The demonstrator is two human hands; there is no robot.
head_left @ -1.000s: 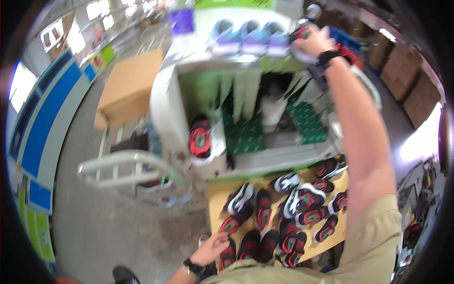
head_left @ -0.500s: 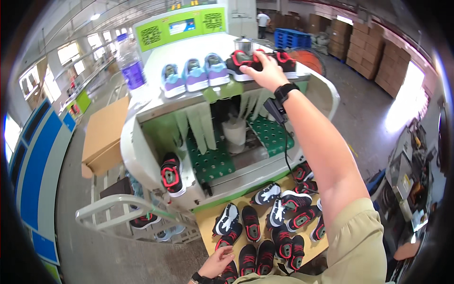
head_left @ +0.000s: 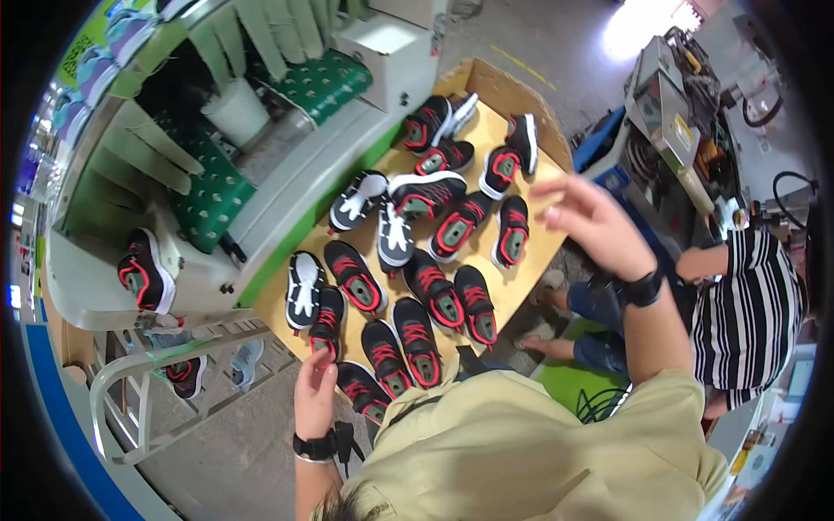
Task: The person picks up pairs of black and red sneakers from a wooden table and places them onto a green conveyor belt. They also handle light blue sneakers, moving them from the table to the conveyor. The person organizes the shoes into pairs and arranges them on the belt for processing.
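Take clock readings from centre of view, 12 at top. Find blue-purple shoes (head_left: 95, 74) lined up at 10, atop a white machine (head_left: 313, 178). Log a lone black-and-red shoe (head_left: 145, 271) on the machine's ledge at 9, well apart from both hands. See a pale tubular rail (head_left: 98, 399) at 8, with a dark shoe (head_left: 185, 376) and a light blue shoe (head_left: 248, 360) near it. Nearer centre at 10, note a green studded panel (head_left: 204, 187), a white cup (head_left: 236, 111) and pale hanging strips (head_left: 300, 30).

Record left hand (head_left: 314, 395) at 7: fingers loosely curled, tips at the near end of a red-laced shoe (head_left: 327, 321). Cannot tell contact from narrow gap, nor grip from mere nearness. Log a neighbouring shoe (head_left: 363, 389) just beside, toward the hand's 3.

From 7 through centre to 1, see many sports shoes (head_left: 352, 273) on a tan tabletop (head_left: 526, 273), a few sole-up.

Record right hand (head_left: 595, 226) at 3, by the table edge: fingers spread, slightly bent, clasping nothing. Place the outermost shoe (head_left: 512, 233) near the fingertips, toward 8; another shoe (head_left: 501, 169) toward 10. Farther right, log grey machinery (head_left: 669, 113) at 2, a co-worker in a striped shirt (head_left: 751, 304) at 3.
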